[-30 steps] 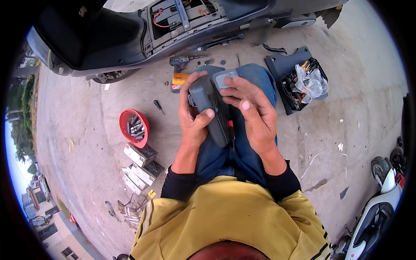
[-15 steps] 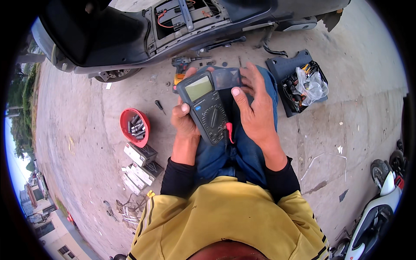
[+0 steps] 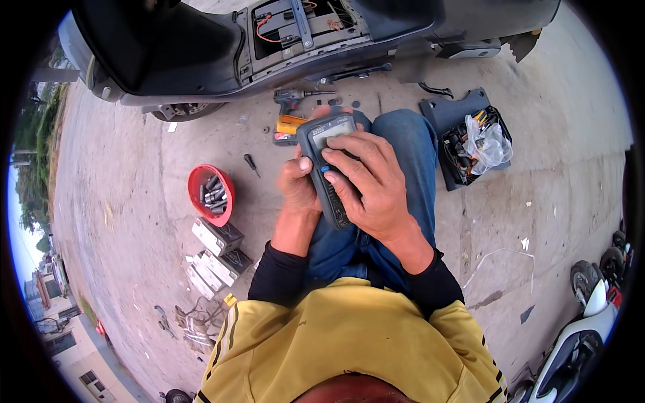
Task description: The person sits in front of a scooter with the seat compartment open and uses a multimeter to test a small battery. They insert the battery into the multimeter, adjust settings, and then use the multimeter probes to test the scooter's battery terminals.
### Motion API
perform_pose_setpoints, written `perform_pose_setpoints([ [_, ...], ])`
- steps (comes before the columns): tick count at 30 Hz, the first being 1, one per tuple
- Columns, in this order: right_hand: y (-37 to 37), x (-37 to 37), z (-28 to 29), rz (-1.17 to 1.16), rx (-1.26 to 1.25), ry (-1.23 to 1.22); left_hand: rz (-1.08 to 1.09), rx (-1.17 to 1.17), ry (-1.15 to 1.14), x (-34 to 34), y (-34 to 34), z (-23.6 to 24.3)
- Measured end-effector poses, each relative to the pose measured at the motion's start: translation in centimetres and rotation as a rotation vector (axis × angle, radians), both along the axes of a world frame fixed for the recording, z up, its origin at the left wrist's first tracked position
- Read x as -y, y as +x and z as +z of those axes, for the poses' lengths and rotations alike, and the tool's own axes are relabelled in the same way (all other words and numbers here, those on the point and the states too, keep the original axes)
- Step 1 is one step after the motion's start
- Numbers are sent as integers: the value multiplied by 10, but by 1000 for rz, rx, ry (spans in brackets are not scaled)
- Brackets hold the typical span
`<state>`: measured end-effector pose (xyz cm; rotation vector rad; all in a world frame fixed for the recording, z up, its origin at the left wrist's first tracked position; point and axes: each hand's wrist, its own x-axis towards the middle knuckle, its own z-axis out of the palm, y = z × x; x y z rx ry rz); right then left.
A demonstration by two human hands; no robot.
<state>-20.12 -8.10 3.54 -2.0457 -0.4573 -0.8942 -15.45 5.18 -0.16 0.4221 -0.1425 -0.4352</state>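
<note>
A dark grey multimeter (image 3: 334, 207) is held tilted above my lap. My left hand (image 3: 299, 185) grips its left side, thumb on the edge and fingers behind it. My right hand (image 3: 376, 181) lies across the front, fingers bent over part of the grey display (image 3: 327, 134). The right thumb rests beside a blue button (image 3: 326, 168). Most of the dial and the lower right of the meter are covered by this hand. Beneath both hands are my knees in blue jeans (image 3: 407, 144).
Ahead stands a dark scooter (image 3: 201, 57) with an open compartment. A cordless drill (image 3: 289, 101) and a screwdriver (image 3: 250, 162) lie on the concrete. To the left are a red bowl (image 3: 193, 190) of metal sockets and several boxes (image 3: 218, 235); a tool case (image 3: 451, 176) sits right.
My right hand has come in from beside the multimeter onto its front. The see-through rectangular piece and the red plug seen earlier no longer show. The meter has turned slightly.
</note>
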Motion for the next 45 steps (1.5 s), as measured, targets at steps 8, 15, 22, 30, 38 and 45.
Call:
perform_pose_setpoints([
  [8, 0, 9, 4, 128, -108, 99, 25, 81, 96, -1, 5, -7],
  [15, -8, 34, 7, 31, -122, 134, 43, 31, 167, -3, 11, 5],
  [22, -19, 34, 5, 113, -128, -102, -106, 11, 41, 9, 21, 10],
  [30, -32, 18, -7, -111, -266, 15, -25, 23, 21, 15, 24, -3],
  [38, -38, -6, 3, -187, -389, 63, -34, 51, 103, 14, 24, 0],
  [45, -34, 3, 3, -61, -296, -42, -61, -3, 46, 12, 22, 1],
])
